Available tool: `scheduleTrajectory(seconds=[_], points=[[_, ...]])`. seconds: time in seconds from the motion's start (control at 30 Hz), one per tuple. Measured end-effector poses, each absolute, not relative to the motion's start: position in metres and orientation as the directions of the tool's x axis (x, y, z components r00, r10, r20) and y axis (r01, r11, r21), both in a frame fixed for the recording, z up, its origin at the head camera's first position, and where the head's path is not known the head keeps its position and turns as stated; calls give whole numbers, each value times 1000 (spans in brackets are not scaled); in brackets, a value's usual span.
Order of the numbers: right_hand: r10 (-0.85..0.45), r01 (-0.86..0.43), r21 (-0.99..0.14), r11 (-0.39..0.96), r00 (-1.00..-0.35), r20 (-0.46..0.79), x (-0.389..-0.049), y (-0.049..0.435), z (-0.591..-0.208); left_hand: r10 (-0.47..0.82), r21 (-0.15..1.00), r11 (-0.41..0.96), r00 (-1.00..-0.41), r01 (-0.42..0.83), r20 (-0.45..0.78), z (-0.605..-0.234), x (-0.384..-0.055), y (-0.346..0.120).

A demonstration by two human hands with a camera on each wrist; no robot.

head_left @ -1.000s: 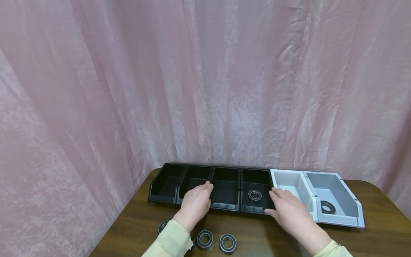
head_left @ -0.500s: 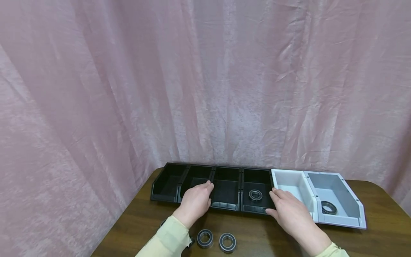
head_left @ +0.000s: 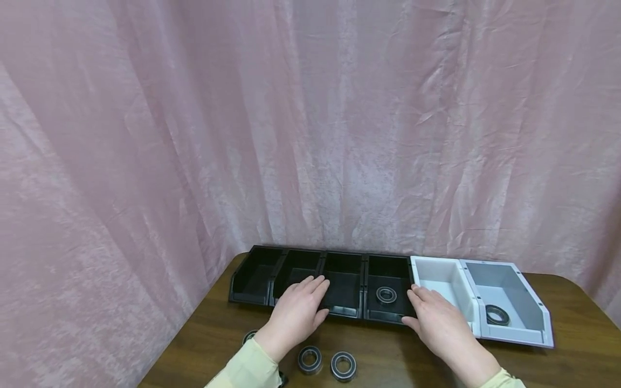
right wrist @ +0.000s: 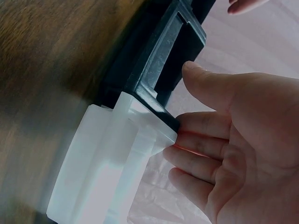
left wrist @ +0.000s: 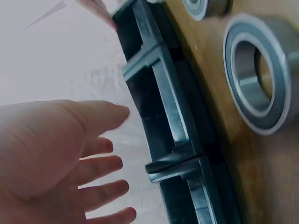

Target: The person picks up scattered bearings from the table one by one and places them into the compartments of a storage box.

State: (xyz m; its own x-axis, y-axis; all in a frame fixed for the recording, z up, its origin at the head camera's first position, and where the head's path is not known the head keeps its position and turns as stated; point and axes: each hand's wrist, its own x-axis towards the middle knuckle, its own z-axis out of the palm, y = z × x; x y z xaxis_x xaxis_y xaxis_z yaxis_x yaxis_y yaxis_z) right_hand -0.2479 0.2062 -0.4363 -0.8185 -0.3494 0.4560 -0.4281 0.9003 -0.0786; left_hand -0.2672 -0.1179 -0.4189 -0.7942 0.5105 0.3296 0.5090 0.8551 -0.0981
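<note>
In the low middle of the head view, the left hand (head_left: 293, 318) is over the 2 middle bins of 4 black plastic bins (head_left: 339, 311) joined in a row. Its fingers are straight and a bit spread, its thumb is out to the side, and it holds nothing. Lower right of middle, the right hand (head_left: 439, 318) has its fingertips touching the edge where the last black bin meets a white plastic bin (head_left: 439, 275). Its thumb is wide apart from its fingers. A silver and black round metal ring (head_left: 386, 301) lies in that last black bin, between the hands. At the right end is a light grey plastic bin (head_left: 516, 291) with a dark round metal ring (head_left: 497, 324) inside. At the bottom middle, 2 more metal rings (head_left: 343, 378) lie on the brown wooden table (head_left: 378, 350). Pink shiny cloth (head_left: 310, 134) hangs behind.
</note>
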Motion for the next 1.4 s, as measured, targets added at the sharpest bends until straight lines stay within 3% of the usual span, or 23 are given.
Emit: scheduleTrajectory(seconds=[0.43, 0.8, 1.4], points=[[-346, -422, -88, 902, -832, 433, -247, 211, -440, 628, -91, 772, -733, 629, 261, -412, -233, -106], [-356, -445, -78, 892, -799, 485, -248, 209, -439, 674, -98, 730, -690, 676, 263, -414, -217, -103], [-367, -455, -63, 888, -785, 500, -249, 210, -439, 711, -79, 698, -677, 711, 188, -430, -206, -99]])
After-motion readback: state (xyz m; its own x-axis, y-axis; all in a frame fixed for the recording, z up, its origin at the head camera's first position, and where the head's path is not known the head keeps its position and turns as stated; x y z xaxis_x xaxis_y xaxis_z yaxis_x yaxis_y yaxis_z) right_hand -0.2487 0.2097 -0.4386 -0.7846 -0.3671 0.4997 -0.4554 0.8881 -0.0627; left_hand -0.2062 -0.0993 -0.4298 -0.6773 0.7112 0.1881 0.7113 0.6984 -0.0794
